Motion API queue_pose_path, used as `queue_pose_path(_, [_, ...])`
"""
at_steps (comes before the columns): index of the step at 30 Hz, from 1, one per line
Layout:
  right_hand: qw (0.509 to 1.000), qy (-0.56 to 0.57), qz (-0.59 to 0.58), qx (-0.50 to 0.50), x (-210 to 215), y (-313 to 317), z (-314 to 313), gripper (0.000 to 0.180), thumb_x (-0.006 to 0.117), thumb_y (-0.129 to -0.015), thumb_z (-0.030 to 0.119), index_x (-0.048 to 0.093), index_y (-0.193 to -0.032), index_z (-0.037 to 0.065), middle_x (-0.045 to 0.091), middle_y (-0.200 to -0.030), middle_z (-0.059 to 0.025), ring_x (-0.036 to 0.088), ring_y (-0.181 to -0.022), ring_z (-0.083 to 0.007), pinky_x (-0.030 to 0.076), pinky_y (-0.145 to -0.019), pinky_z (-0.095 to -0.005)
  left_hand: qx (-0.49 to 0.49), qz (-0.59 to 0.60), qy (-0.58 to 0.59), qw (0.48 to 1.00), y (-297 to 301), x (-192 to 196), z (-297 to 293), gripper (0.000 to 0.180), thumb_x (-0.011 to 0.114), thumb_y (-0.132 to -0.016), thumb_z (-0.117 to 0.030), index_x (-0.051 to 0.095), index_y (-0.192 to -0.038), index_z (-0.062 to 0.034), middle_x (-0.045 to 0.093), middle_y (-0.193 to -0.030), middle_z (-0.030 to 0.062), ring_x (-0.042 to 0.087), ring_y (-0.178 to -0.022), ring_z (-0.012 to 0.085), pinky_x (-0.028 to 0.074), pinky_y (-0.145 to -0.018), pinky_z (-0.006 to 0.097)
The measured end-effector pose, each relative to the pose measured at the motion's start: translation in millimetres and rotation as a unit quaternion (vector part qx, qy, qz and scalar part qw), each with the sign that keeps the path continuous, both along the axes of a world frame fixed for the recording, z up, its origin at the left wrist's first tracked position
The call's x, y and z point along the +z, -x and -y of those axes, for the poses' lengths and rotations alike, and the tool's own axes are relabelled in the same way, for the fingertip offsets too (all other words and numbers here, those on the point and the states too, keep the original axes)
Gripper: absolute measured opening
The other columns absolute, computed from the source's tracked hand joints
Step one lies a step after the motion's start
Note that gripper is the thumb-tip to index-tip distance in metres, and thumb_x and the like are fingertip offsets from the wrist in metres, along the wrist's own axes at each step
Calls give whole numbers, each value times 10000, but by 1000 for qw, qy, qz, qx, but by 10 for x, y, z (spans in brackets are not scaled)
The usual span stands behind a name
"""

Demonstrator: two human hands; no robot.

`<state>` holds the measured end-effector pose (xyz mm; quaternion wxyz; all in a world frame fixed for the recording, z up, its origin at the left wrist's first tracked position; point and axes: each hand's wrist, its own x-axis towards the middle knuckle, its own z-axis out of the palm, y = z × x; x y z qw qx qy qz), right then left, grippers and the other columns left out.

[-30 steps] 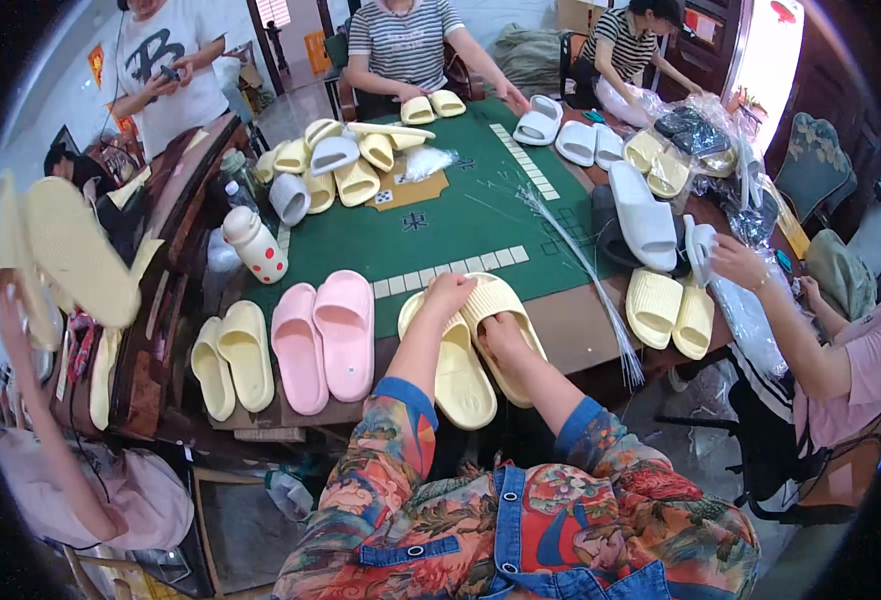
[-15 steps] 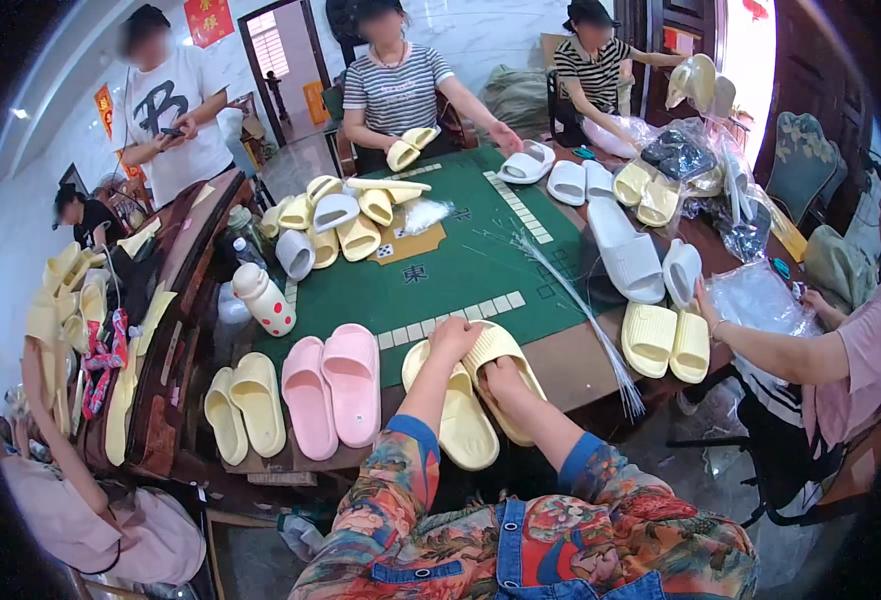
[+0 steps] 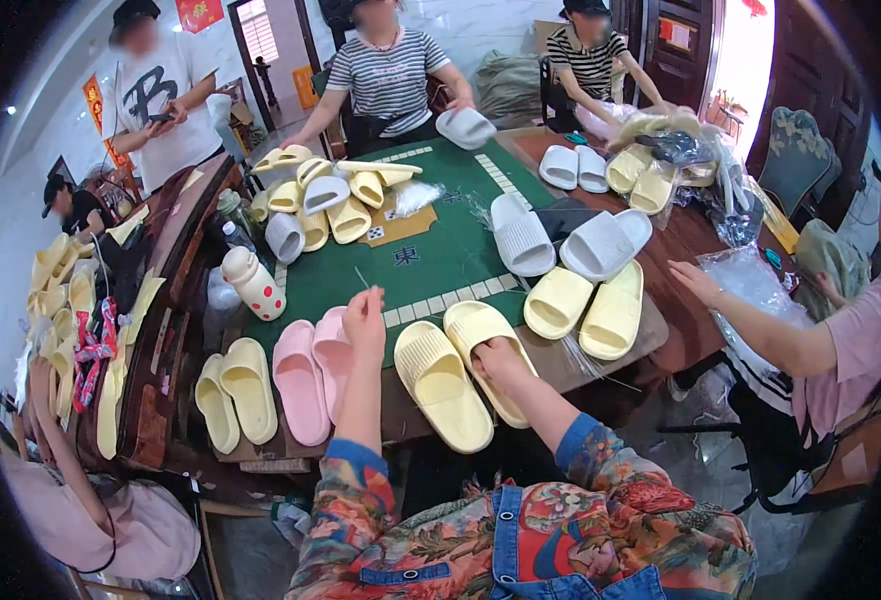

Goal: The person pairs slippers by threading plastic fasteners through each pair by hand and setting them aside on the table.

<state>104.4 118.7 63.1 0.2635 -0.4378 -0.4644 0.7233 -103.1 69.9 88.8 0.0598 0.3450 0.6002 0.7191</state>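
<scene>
Pinching a strand (image 3: pixel 361 274) in left fingers (image 3: pixel 369 299); burying right fingers (image 3: pixel 498 355) in a yellow slipper (image 3: pixel 474 322) overhanging the worktop (image 3: pixel 451 262), hiding whether gripping or loose; seemingly having it paired, leaving both unfastened.

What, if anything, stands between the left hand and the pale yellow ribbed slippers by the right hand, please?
Nothing visible does; the smooth pink slippers lie left of the left hand, off its path to these slippers.
</scene>
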Motion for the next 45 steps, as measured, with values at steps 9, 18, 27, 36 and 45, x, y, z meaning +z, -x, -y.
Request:
queue_pose_path(9, [998, 10, -61, 26, -40, -94, 0, 74, 467, -862, 99, 510, -896, 49, 491, -666, -27, 411, -493, -97, 306, -405, -224, 52, -281, 78, 955, -671, -574, 636, 134, 444, -883, -102, 536, -880, -6, 561, -882, 155, 512, -827, 322, 408, -727, 400])
queue_pose_path(18, [973, 153, -81, 153, 269, -375, 763, 261, 423, -924, 231, 508, -1100, 58, 504, -693, 1, 418, -519, -79, 256, -396, -188, 17, -273, 199, 941, -513, -577, 591, 170, 387, -900, -136, 497, -840, -21, 551, -840, 131, 468, -840, 333, 383, -759, 422])
queue_pose_path(27, [927, 326, -142, 122, -2, 332, 677, 170, 410, -919, 203, 434, -765, 133, 412, -617, 33, 335, -479, -69, 218, -377, -191, -97, -38, 208, 973, -358, -472, 459, 280, 401, -904, -208, 597, -846, -15, 614, -876, 150, 493, -873, 329, 390, -784, 408])
queue_pose_path(36, [903, 384, -121, 150, -169, 410, 524, 206, 335, -895, 134, 376, -694, 152, 323, -548, 48, 266, -433, -69, 171, -351, -201, -111, -326, 515, 785, -587, -172, 257, 562, 366, -865, -479, 616, -894, 23, 601, -988, 185, 454, -1022, 358, 369, -851, 479])
queue_pose_path(45, [942, -46, -79, 323, 200, -247, 873, 294, 331, -960, 252, 468, -1166, 95, 417, -595, 1, 409, -508, -109, 349, -463, -230, -45, -357, 382, 851, -433, -85, 249, 360, 577, -797, -374, 614, -886, -26, 554, -912, 160, 527, -882, 353, 424, -767, 443])
